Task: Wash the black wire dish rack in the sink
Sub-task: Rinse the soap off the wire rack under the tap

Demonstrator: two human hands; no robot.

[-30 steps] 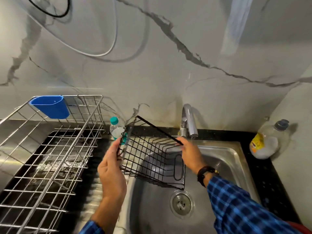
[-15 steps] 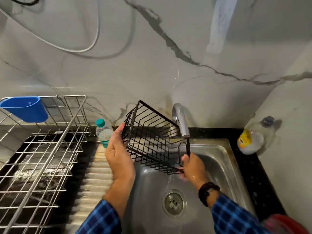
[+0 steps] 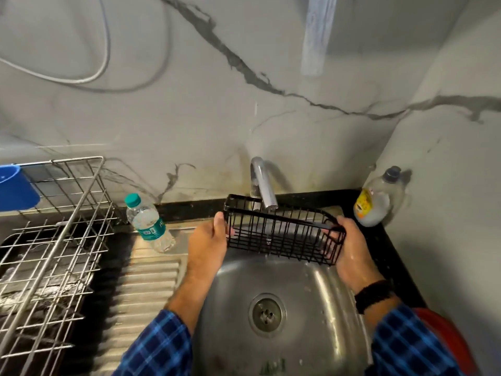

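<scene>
Black wire dish rack (image 3: 282,232) held open side up over the sink (image 3: 311,294), just under the faucet (image 3: 264,185) at its 12 o'clock.

The left hand (image 3: 208,240) grips the rack's 9 o'clock end, thumb up at the rim. The right hand (image 3: 352,251) curls round the 3 o'clock end. Both forearms reach in from 6 o'clock in blue plaid sleeves. A water bottle (image 3: 147,221) stands at 9 o'clock, with a silver drying rack (image 3: 54,240) beyond it. A soap bottle (image 3: 375,204) sits on the tabletop (image 3: 387,253) at 2 o'clock.
</scene>
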